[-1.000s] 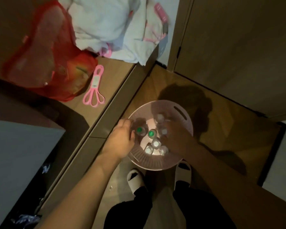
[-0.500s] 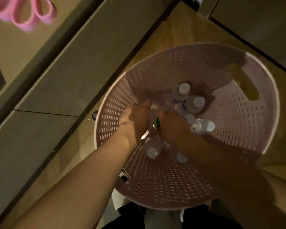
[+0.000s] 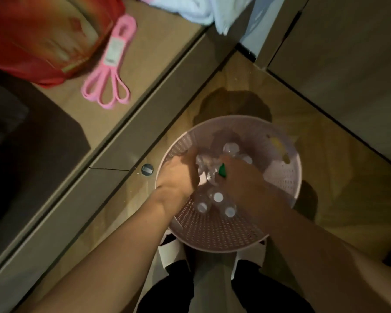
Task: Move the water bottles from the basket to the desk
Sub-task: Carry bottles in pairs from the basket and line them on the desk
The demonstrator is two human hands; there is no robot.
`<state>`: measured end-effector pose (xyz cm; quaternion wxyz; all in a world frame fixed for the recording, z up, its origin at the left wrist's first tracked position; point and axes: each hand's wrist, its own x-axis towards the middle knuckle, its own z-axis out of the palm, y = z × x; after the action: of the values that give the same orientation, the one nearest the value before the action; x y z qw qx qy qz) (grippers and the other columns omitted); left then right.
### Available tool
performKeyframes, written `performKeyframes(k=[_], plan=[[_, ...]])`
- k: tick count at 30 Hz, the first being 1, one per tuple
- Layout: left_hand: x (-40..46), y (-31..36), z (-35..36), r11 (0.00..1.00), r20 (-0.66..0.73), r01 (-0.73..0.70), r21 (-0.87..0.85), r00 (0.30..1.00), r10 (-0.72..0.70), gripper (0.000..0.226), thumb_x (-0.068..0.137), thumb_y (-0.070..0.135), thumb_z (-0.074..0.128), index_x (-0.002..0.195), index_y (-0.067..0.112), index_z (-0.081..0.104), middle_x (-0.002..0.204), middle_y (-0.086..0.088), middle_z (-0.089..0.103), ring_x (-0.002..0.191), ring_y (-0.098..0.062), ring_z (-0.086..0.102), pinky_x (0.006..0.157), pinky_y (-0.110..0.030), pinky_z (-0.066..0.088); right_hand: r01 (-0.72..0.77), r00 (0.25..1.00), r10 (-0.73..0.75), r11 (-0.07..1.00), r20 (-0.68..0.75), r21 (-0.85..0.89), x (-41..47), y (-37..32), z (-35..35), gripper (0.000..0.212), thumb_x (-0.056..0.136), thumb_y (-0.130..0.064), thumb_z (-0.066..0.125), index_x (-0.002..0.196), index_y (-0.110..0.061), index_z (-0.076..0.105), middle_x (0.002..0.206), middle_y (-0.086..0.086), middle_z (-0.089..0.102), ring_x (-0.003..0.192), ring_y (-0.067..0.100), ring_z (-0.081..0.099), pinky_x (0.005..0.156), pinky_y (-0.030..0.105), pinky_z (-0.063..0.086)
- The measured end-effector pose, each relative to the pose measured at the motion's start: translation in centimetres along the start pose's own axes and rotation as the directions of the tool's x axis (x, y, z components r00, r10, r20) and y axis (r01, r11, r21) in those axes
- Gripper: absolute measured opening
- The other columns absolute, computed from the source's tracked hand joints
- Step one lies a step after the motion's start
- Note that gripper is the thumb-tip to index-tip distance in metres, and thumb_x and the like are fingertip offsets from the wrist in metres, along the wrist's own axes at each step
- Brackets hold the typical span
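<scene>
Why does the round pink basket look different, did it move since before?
Cannot tell. The round pink plastic basket sits beside the same beige drawer front with its round lock; only the head camera clearly shifted.

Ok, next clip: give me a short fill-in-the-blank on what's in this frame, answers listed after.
1. Both hands, left hand and right hand, reach into the round perforated pale pink plastic ____.
2. The clear plastic water bottle at the right hand has a ____ cap.
3. The looped pink band lies on the tan wooden ____.
4. The basket stands on the ____.

Answers: basket; green; desk; floor
</scene>
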<state>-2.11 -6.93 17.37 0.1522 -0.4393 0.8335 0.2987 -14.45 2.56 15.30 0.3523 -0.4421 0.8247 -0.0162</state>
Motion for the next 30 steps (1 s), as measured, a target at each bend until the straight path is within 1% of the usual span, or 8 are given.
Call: performKeyframes(k=[4, 8, 11, 14, 19, 21, 25, 30], plan=[[-5.4, 3.9, -8.6, 0.994, 0.001, 0.105, 0.017, 0.994, -0.105, 0.026, 0.093, 0.02, 0.05, 0.116, 0.032, 0.043, 0.094, -0.008, 0.061, 0.085, -0.032, 0.062, 0.077, -0.042, 0.056, 0.019, 0.995, -0.012, 0.997, -0.094, 0.074, -6.7, -2.6, -9.5, 0.038, 0.096, -0.038, 0.055, 0.128, -0.017, 0.049, 0.105, 0.007, 0.066, 0.089, 0.026, 0.063, 0.071, 0.037, 0.048], [-12.8, 8.5, -18.4, 0.997, -0.087, 0.071, -0.044, 0.993, -0.075, 0.024, 0.09, 0.028, 0.054, 0.109, 0.028, 0.039, 0.089, -0.009, 0.055, 0.084, -0.035, 0.061, 0.074, -0.041, 0.051, 0.056, 0.98, -0.04, 0.995, -0.196, 0.078, -15.3, -5.6, -19.1, 0.046, 0.092, -0.044, 0.062, 0.133, -0.027, 0.046, 0.123, -0.004, 0.06, 0.11, 0.016, 0.058, 0.091, 0.029, 0.047], [-18.2, 10.2, -23.9, 0.991, -0.181, 0.077, -0.109, 0.979, -0.096, 0.023, 0.093, 0.032, 0.054, 0.111, 0.028, 0.042, 0.094, -0.009, 0.061, 0.089, -0.035, 0.063, 0.076, -0.044, 0.053, 0.087, 0.966, -0.068, 0.994, -0.251, 0.064, -20.7, -8.5, -25.5, 0.044, 0.091, -0.043, 0.064, 0.128, -0.024, 0.05, 0.118, -0.005, 0.062, 0.109, 0.016, 0.06, 0.08, 0.024, 0.038], [-22.2, 10.5, -27.4, 0.973, -0.255, 0.103, -0.206, 0.954, -0.155, 0.03, 0.091, 0.04, 0.058, 0.117, 0.031, 0.046, 0.1, -0.006, 0.067, 0.088, -0.026, 0.066, 0.078, -0.045, 0.057, 0.094, 0.954, -0.077, 0.995, -0.291, 0.044, -24.1, -11.2, -29.4, 0.042, 0.089, -0.045, 0.067, 0.12, -0.022, 0.051, 0.099, -0.005, 0.062, 0.095, 0.017, 0.063, 0.069, 0.026, 0.037], [-26.0, 9.6, -30.5, 0.948, -0.416, 0.009, -0.319, 0.897, -0.149, 0.034, 0.09, 0.039, 0.058, 0.122, 0.029, 0.052, 0.101, -0.007, 0.07, 0.083, -0.026, 0.068, 0.073, -0.042, 0.059, 0.122, 0.946, -0.108, 0.992, -0.305, 0.028, -26.6, -15.2, -31.0, 0.033, 0.085, -0.045, 0.069, 0.096, -0.026, 0.045, 0.07, -0.015, 0.038, 0.074, 0.013, 0.05, 0.064, 0.03, 0.036], [-27.2, 8.4, -31.2, 0.938, -0.427, 0.014, -0.347, 0.888, -0.171, 0.033, 0.09, 0.039, 0.059, 0.12, 0.031, 0.05, 0.101, -0.005, 0.069, 0.082, -0.025, 0.067, 0.072, -0.041, 0.059, 0.158, 0.934, -0.137, 0.987, -0.329, 0.039, -27.3, -16.9, -30.9, 0.033, 0.082, -0.045, 0.07, 0.088, -0.027, 0.042, 0.067, -0.013, 0.039, 0.069, 0.014, 0.05, 0.063, 0.03, 0.039], [-29.4, 5.5, -32.0, 0.91, -0.424, 0.021, -0.414, 0.88, -0.214, 0.039, 0.091, 0.04, 0.062, 0.128, 0.034, 0.05, 0.107, 0.001, 0.067, 0.087, -0.017, 0.062, 0.071, -0.032, 0.054, 0.255, 0.921, -0.22, 0.964, -0.323, 0.072, -28.0, -20.3, -30.0, 0.03, 0.082, -0.041, 0.072, 0.083, -0.027, 0.046, 0.065, -0.011, 0.045, 0.061, 0.001, 0.044, 0.055, 0.023, 0.03], [-32.8, 3.0, -33.0, 0.91, -0.44, 0.089, -0.405, 0.854, -0.279, 0.036, 0.091, 0.037, 0.062, 0.126, 0.031, 0.053, 0.103, 0.002, 0.066, 0.082, -0.013, 0.056, 0.067, -0.027, 0.043, 0.34, 0.926, -0.316, 0.936, -0.207, 0.091, -28.1, -24.5, -29.0, 0.029, 0.076, -0.044, 0.07, 0.083, -0.023, 0.05, 0.068, -0.006, 0.053, 0.067, 0.016, 0.056, 0.058, 0.031, 0.042]])
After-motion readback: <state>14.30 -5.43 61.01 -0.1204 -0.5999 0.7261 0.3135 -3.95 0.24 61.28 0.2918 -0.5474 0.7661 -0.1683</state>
